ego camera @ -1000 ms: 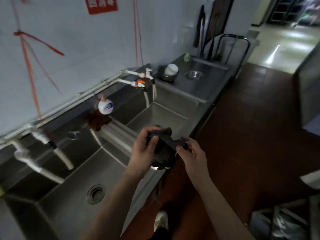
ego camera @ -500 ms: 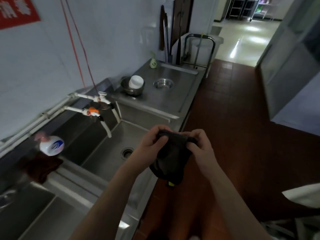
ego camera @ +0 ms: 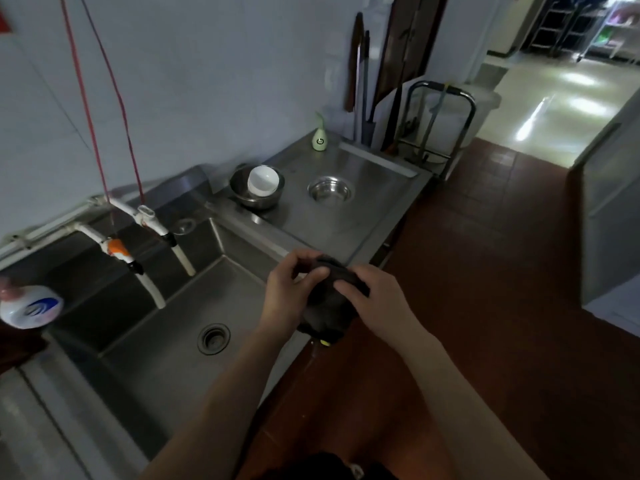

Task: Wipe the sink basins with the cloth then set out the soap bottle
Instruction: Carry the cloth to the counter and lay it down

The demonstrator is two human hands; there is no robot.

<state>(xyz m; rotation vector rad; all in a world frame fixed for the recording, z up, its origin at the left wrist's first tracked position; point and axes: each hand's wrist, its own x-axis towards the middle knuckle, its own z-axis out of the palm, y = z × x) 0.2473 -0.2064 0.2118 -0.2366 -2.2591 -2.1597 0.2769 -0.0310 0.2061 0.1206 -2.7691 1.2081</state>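
Cloth [ego camera: 327,299] bunched between both grips, over the worktop's front edge: left hand [ego camera: 289,292] and right hand [ego camera: 372,299] both clamped on it. Sink basin [ego camera: 166,348] lies at 8 o'clock, left hand nearer. Soap bottle [ego camera: 29,306] far at 9.

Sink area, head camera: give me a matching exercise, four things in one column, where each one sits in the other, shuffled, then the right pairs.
Things:
1. dark cloth
2. white bowl
3. soap bottle
4. green bottle

Places:
A. back of the counter, by the wall
B. sink ledge, far left
C. inside the steel bowl
D. gripped by both hands, left hand and right hand

Pairs: 1-D, 2-C, 3-B, 4-A
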